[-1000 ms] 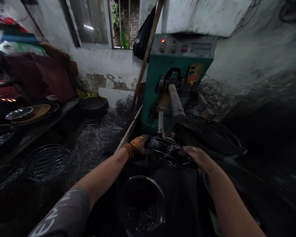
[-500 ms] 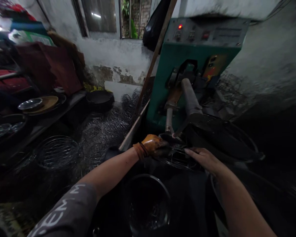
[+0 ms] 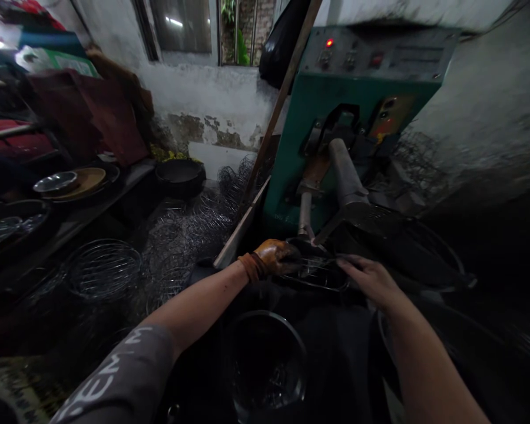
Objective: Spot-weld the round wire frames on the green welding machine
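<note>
My left hand (image 3: 274, 257), in an orange glove, grips the left rim of a round wire basket (image 3: 315, 272). My right hand (image 3: 370, 278), bare, holds the basket's right rim with fingers curled on the wire. The basket lies almost flat just under the metal arms (image 3: 344, 176) of a green machine (image 3: 335, 112) whose red lamp is lit. The basket's far edge sits at the tips of the arms.
A dark metal bowl (image 3: 267, 362) holding small wire pieces stands below my arms. Piles of wire baskets (image 3: 103, 268) and tangled wire (image 3: 203, 218) fill the left. A wooden pole (image 3: 282, 97) leans by the machine. Dishes (image 3: 70, 182) sit on a left shelf.
Both hands have lowered and flattened the wire basket, pushing it closer under the machine's arms. The view has shifted slightly left and down.
</note>
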Tool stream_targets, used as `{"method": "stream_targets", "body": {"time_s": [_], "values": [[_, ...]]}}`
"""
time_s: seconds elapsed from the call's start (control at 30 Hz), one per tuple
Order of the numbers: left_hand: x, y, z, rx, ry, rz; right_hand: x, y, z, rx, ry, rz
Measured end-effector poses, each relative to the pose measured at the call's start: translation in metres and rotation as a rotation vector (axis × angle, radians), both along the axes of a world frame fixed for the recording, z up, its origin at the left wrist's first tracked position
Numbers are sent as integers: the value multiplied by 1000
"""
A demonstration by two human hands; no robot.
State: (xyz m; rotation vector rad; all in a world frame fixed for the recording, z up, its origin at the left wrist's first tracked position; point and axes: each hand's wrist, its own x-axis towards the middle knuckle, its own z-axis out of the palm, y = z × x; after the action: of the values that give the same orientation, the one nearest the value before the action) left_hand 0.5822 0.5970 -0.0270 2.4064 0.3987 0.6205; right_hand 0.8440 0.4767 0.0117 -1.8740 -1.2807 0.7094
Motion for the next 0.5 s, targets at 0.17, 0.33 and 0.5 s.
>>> {"method": "stream_targets", "body": {"time_s": [0.17, 0.33, 0.5], "values": [[-4, -1, 10, -8, 1, 75, -3, -31, -8, 225, -192, -251], [0, 4, 10, -92, 4, 173, -36, -62, -57, 117, -287, -285], [10, 8, 6, -25, 27, 250, -57, -68, -86, 106, -329, -174]]}}
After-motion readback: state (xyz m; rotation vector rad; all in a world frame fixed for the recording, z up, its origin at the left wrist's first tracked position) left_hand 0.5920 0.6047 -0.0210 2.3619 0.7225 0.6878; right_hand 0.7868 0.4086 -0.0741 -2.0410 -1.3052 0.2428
